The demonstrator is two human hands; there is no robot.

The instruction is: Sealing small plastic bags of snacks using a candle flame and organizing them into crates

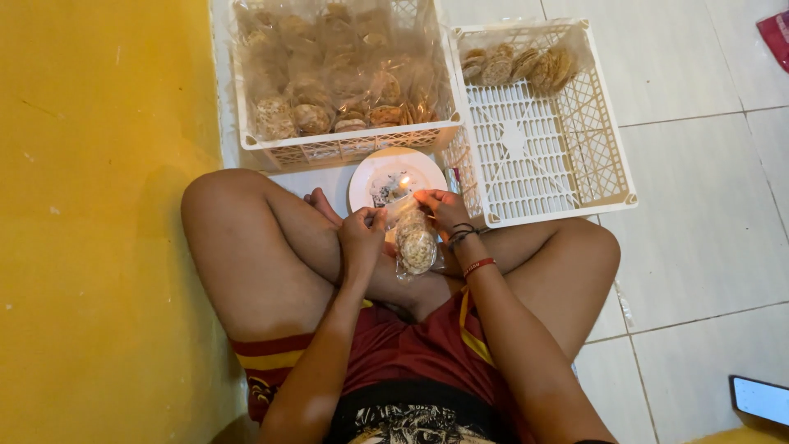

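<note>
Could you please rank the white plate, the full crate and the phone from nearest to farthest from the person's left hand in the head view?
From the left hand:
1. White plate, just ahead.
2. Full crate, beyond it.
3. Phone, far right.

White lattice crates [567, 177] on pale grey floor tiles [699, 238] — beige-brown crackers [417, 247] in clear plastic, a white plate [411, 168], a yellow wall [90, 230] — maroon shorts [394, 345] striped yellow.

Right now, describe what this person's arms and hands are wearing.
Both arms are bare, with no sleeves or gloves. The left hand shows no jewellery or bands. The right hand has dark bracelets stacked at the wrist, and a red cord bracelet sits just above them on the forearm.
</note>
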